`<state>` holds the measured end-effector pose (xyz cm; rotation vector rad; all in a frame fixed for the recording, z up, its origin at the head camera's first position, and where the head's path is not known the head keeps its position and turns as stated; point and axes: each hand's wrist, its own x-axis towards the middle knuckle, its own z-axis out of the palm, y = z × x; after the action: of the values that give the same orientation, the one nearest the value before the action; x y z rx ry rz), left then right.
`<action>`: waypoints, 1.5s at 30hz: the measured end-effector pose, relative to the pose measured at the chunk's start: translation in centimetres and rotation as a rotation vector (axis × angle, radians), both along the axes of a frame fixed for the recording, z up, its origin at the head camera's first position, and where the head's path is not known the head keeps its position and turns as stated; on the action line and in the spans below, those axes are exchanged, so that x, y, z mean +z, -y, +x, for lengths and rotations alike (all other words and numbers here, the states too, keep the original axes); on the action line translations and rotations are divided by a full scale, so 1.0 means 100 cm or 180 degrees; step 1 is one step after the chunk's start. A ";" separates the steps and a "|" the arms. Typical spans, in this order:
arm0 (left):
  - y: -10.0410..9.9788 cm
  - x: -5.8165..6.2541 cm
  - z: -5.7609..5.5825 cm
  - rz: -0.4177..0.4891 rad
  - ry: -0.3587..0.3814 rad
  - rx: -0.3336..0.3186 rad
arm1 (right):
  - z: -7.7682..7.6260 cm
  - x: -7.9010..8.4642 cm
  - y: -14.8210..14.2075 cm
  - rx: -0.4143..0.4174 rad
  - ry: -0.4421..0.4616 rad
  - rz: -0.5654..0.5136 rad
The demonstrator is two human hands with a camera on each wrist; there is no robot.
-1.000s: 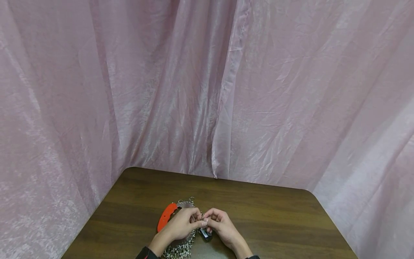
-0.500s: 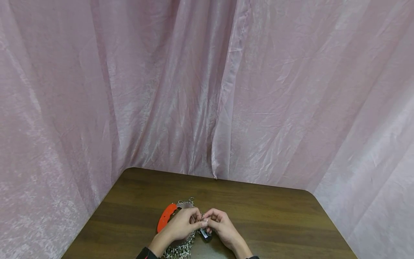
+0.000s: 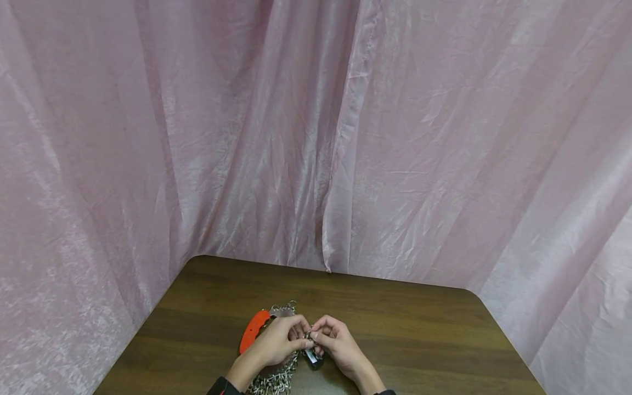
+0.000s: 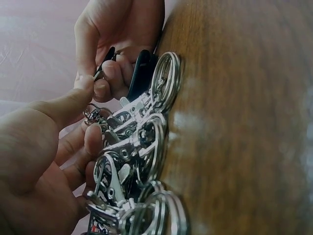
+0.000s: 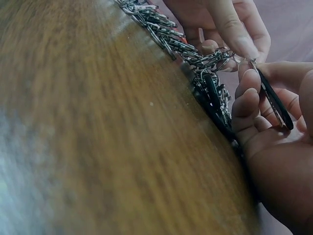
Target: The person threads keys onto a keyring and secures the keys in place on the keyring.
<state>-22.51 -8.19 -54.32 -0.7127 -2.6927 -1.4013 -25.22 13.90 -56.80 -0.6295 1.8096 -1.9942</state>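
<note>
My left hand (image 3: 276, 341) pinches a small metal ring (image 4: 93, 113) between thumb and fingers, beside a bunch of metal clasps with split rings (image 4: 156, 142). My right hand (image 3: 342, 351) holds a slim black-and-metal piece (image 5: 275, 98), its tip meeting the ring at my left thumb. That piece's exact kind is unclear. Both hands' fingertips are close together. Below them on the table lies a black item with a pale label (image 3: 313, 357). An orange handle (image 3: 254, 331) lies left of my left hand, which partly covers the clasps.
The brown wooden table (image 3: 405, 329) has rounded far corners. Pink curtains (image 3: 419, 137) hang behind it and along both sides. More metal clasps (image 3: 274, 381) spread on the table towards its near edge.
My left thumb has shifted slightly down and left, so more metal shows between the fingertips. The right hand stays almost in place. The orange handle has hardly moved.
</note>
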 end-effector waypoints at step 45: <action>0.000 -0.004 -0.002 0.0087 0.0032 -0.0048 | 0.003 0.003 -0.001 0.0099 -0.0117 -0.0052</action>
<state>-22.73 -8.20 -54.72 -0.7273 -2.6758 -1.4458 -24.95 14.01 -56.46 -0.6996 1.7953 -1.9912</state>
